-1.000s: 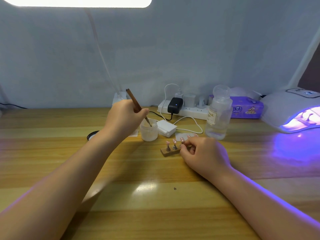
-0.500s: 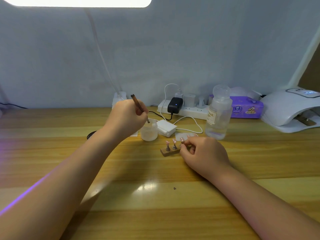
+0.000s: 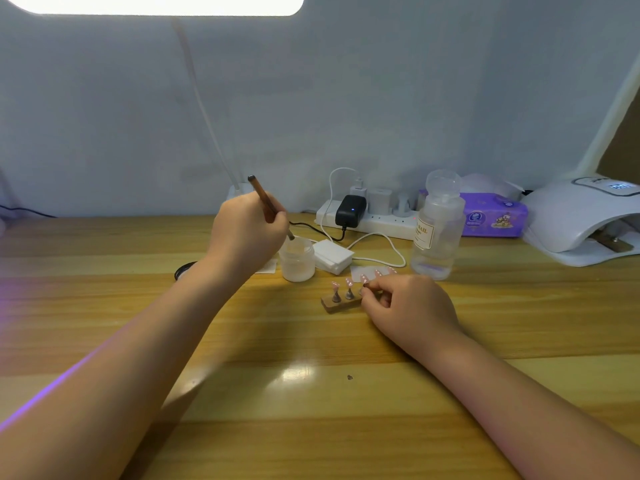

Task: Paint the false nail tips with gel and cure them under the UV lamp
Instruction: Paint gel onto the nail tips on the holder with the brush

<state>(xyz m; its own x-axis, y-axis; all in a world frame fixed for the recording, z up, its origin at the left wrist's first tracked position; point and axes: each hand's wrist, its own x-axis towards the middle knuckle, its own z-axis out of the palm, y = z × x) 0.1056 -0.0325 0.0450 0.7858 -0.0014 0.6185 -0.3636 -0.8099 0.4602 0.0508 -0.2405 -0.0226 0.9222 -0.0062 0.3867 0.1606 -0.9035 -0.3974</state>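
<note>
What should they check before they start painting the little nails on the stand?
1. Brush held firmly in the left hand: ok.
2. Brush tip at the open jar: ok.
3. Gel on the bristles: cannot tell.
4. Wooden stand steadied by the right hand: ok.
5. Nail tips sitting upright on their pegs: ok.
6. Curing lamp glowing and ready: not ok, no glow shows.

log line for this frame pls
left hand: holds brush at jar | right hand: grips nail stand | UV lamp: unlit
</note>
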